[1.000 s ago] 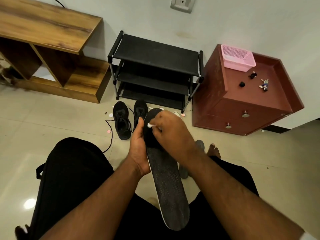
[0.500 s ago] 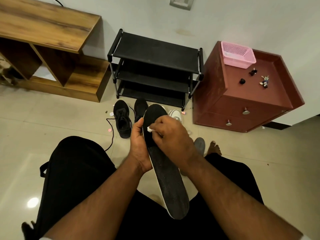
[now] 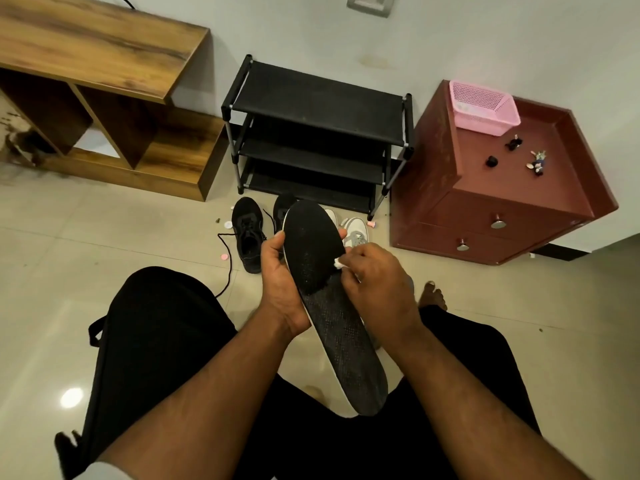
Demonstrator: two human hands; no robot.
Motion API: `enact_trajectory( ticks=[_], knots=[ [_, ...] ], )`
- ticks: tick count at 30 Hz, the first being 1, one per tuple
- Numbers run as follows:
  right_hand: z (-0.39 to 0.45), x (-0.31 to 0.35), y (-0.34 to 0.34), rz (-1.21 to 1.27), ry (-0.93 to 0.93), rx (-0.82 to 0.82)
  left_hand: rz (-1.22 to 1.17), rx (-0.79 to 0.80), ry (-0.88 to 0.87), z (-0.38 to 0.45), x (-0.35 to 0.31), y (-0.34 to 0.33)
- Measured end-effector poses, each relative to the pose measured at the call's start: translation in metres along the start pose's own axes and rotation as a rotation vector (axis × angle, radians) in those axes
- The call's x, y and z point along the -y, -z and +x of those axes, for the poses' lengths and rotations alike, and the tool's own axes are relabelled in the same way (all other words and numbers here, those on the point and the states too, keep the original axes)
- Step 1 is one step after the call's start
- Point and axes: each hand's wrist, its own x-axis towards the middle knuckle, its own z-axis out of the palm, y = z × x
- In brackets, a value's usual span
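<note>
- Seemingly about halfway: the insole's [image 3: 318,258] toe half, between the fingers, looked darker — wiped, I judged — while the greyer heel half toward the lap remained to be done.
- Fingers of the left hand [image 3: 280,285] curled round the insole's left edge, holding it up.
- Fingers of the right hand [image 3: 377,282] pinched a small white wad [image 3: 337,263] against its right edge.
- Well beyond the right fingers, a pink basket [image 3: 485,109] sat on the cabinet [image 3: 519,202]; its contents could not be told, and both drawers were closed.

Shoe rack [image 3: 318,133] stands between wooden shelf [image 3: 104,81] and drawer cabinet [image 3: 502,188].
</note>
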Motion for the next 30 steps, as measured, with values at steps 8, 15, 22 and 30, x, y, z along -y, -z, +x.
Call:
enact_trajectory(
  ticks=[8, 15, 22, 30],
  knots=[
    [-0.011, 0.035, -0.010, 0.112, 0.135, 0.102, 0.013, -0.047, -0.041, -0.001, -0.001, 0.005],
    [-0.003, 0.016, -0.007, 0.062, 0.016, 0.000, 0.016, -0.016, -0.049, -0.001, -0.001, -0.001],
    [0.007, 0.035, -0.011, 0.128, 0.032, 0.017, 0.072, -0.065, -0.096, -0.003, 0.001, 0.002],
    [0.021, 0.041, 0.000, 0.231, -0.129, 0.045, 0.077, -0.066, -0.099, -0.002, 0.004, 0.002]
  ],
)
